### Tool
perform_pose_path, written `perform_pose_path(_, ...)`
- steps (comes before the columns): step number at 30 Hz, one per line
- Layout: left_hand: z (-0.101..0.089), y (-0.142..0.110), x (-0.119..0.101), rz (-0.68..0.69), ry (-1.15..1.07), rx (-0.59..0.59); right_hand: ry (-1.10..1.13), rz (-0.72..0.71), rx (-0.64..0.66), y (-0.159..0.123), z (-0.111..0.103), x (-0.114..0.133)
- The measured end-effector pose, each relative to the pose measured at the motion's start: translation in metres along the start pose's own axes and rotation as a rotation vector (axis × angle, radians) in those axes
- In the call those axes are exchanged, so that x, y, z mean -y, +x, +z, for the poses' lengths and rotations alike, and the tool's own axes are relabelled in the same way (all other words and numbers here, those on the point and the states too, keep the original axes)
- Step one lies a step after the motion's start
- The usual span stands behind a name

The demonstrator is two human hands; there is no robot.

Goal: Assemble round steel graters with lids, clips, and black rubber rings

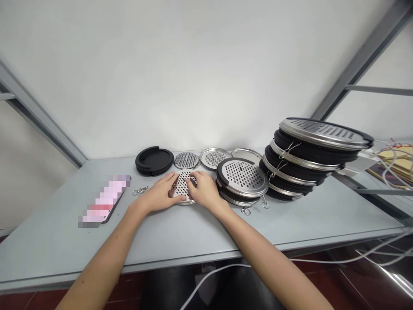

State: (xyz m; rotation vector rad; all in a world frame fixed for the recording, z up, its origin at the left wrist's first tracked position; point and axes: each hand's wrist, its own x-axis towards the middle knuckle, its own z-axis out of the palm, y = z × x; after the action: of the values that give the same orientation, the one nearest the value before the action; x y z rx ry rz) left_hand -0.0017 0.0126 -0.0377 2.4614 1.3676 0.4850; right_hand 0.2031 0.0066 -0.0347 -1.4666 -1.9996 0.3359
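A shallow black tray (155, 160) lies with its bare inside up at the back of the bench (180, 241). A perforated metal disc tops the nearer black container (226, 191); insides of the stacked containers (306, 153) are hidden. Pixelation masks the phone (108, 200). Both hands partly cover a perforated plate (181, 186) on the bench: the left hand (159, 192) spreads thumb and fingers wide; the right hand (204, 188) bends its fingers, grip impossible to tell.

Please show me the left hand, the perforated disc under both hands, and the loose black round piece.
Left hand (159, 193), head view: its back.
Perforated disc (181, 184), head view: holed face.
Black round piece (156, 159), head view: upper face.
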Motion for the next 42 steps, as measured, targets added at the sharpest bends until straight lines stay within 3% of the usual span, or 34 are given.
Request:
perform_pose_path(6, -0.005, -0.001, -0.002, -0.030, 0.017, 0.093, 0.012, -0.079, -0.005, 0.001, 0.006, -0.005)
perform_pose_path(14, -0.005, 0.000, -0.007, -0.058, 0.029, 0.117, -0.070, -0.103, 0.201, 0.000, 0.013, -0.012)
perform_pose_path(20, 0.001, 0.004, -0.013, -0.078, 0.052, 0.052, -0.102, -0.106, 0.185, -0.001, 0.013, -0.009)
perform_pose_path(29, 0.013, 0.006, -0.017, -0.130, 0.148, 0.153, -0.099, -0.132, 0.196, -0.002, 0.013, -0.006)
perform_pose_path(42, 0.016, 0.007, -0.016, -0.128, 0.144, 0.126, -0.119, -0.162, 0.185, -0.002, 0.017, -0.010)
